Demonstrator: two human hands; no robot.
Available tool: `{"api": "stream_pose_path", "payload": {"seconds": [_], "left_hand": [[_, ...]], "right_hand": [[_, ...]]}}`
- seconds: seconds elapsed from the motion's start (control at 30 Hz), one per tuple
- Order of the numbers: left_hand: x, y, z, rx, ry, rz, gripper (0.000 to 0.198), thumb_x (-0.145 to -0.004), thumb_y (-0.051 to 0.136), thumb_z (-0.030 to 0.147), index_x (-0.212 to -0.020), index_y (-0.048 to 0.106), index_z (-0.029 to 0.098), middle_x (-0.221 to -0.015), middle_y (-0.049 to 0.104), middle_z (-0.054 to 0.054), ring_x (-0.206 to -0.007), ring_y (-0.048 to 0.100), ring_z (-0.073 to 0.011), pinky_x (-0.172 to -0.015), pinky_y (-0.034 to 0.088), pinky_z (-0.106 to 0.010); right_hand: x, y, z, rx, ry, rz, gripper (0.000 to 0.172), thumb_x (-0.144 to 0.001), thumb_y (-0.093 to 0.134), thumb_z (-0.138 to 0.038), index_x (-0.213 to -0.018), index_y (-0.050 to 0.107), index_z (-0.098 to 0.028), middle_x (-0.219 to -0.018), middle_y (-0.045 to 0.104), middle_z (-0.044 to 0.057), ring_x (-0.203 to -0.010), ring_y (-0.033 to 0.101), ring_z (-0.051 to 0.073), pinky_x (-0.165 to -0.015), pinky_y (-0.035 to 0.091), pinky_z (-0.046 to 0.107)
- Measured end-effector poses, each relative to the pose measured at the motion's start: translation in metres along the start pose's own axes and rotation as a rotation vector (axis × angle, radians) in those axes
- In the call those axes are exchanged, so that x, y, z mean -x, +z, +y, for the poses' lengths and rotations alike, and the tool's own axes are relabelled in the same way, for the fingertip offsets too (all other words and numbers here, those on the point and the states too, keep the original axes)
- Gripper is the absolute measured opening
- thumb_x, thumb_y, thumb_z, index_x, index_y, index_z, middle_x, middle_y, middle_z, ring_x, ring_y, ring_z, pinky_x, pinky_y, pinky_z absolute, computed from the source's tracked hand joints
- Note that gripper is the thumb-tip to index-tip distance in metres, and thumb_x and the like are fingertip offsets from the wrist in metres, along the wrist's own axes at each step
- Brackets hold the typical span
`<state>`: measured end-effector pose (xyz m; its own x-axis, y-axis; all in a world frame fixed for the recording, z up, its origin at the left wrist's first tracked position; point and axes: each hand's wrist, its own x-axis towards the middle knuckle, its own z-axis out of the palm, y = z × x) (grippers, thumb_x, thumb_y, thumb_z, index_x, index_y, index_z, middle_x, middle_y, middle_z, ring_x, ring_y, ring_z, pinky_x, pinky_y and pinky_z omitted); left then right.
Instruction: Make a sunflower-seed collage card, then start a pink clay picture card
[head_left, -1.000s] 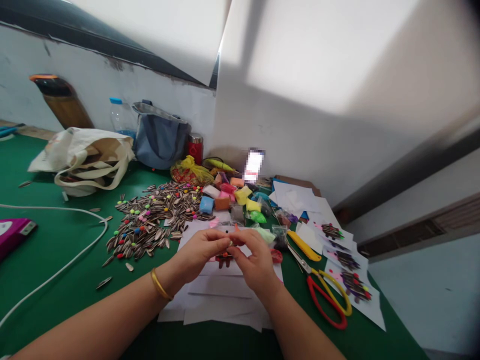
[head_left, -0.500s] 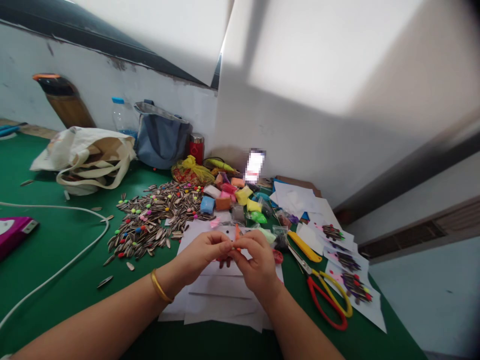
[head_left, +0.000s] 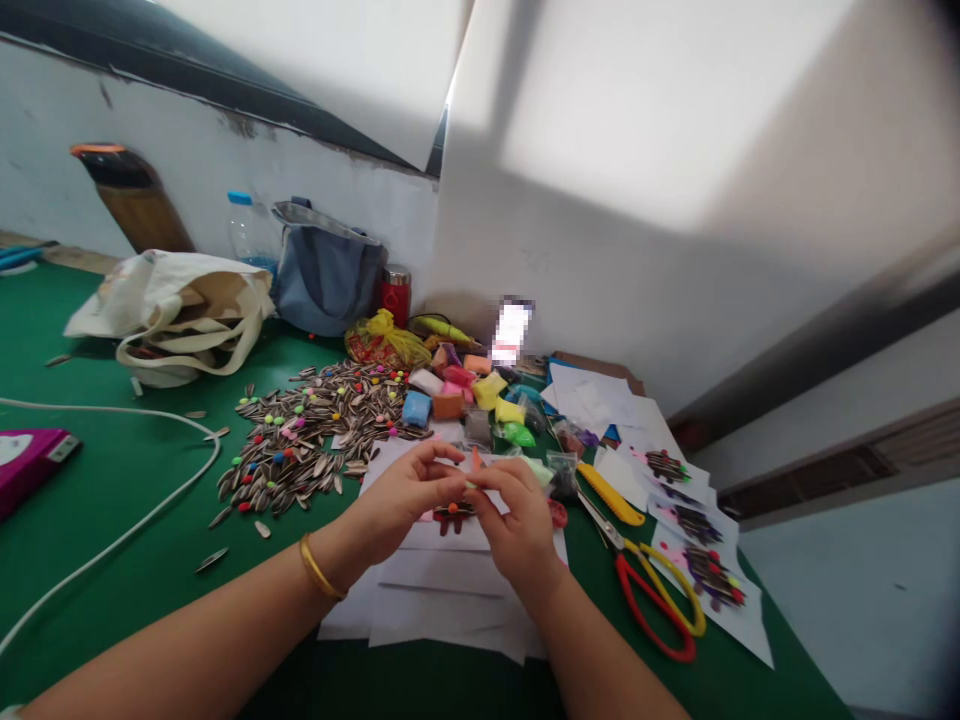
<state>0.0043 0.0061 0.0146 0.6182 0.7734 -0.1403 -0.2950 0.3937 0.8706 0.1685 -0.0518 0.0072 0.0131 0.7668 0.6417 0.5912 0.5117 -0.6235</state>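
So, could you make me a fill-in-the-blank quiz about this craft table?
1. The bangle sits on the wrist of the ____ hand.
2. The scissors have one yellow handle and one ____ handle.
3. The table under the sunflower seeds has a ____ surface.
4. The left hand and right hand pinch a small piece above sheets of white ____.

Missing words: left; red; green; paper.

Craft table: green felt top [head_left: 120, 480], clay packets [head_left: 465, 390], scissors [head_left: 652, 590]
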Motion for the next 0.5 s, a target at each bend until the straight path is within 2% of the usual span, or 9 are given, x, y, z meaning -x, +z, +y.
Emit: {"api": "stream_pose_path", "payload": {"seconds": [0.1, 0.2, 0.33, 0.5], "left_hand": [[0.0000, -0.0004, 0.0031, 0.058, -0.036, 0.063, 0.042, -0.078, 0.078, 0.032, -0.114, 0.059, 0.020, -0.091, 0.074, -0.007, -0.076, 0.070, -0.0176, -0.067, 0.052, -0.027], [0.0012, -0.0004, 0.0045, 0.116, -0.058, 0.022, 0.044, -0.084, 0.071, 0.038, -0.121, 0.059, 0.018, -0.105, 0.074, -0.013, -0.093, 0.070, -0.0220, -0.079, 0.052, -0.031], [0.0027, -0.0010, 0.0034, 0.152, -0.100, -0.081, 0.049, -0.089, 0.061, 0.047, -0.128, 0.058, 0.018, -0.108, 0.073, -0.015, -0.097, 0.070, -0.0262, -0.083, 0.051, -0.037], [0.0023, -0.0004, 0.0046, 0.250, -0.104, -0.085, 0.045, -0.093, 0.057, 0.046, -0.126, 0.058, 0.016, -0.114, 0.071, -0.016, -0.106, 0.067, -0.0266, -0.094, 0.047, -0.040]], "right_hand": [[-0.0013, -0.0008, 0.0033, 0.049, 0.036, 0.022, 0.020, -0.093, 0.058, -0.021, -0.108, 0.070, -0.025, -0.099, 0.062, 0.006, -0.094, 0.059, 0.020, -0.082, 0.050, 0.037], [-0.0018, -0.0011, 0.0056, 0.101, 0.015, -0.011, 0.024, -0.094, 0.056, -0.021, -0.113, 0.070, -0.027, -0.105, 0.062, 0.007, -0.099, 0.057, 0.022, -0.085, 0.049, 0.040], [-0.0031, -0.0043, 0.0068, 0.140, -0.005, -0.029, 0.023, -0.094, 0.057, -0.024, -0.113, 0.069, -0.026, -0.108, 0.062, 0.007, -0.101, 0.057, 0.023, -0.087, 0.048, 0.042], [-0.0046, -0.0090, 0.0041, 0.133, 0.007, 0.034, 0.018, -0.094, 0.057, -0.025, -0.104, 0.071, -0.024, -0.100, 0.064, 0.007, -0.096, 0.059, 0.023, -0.085, 0.049, 0.041]]}}
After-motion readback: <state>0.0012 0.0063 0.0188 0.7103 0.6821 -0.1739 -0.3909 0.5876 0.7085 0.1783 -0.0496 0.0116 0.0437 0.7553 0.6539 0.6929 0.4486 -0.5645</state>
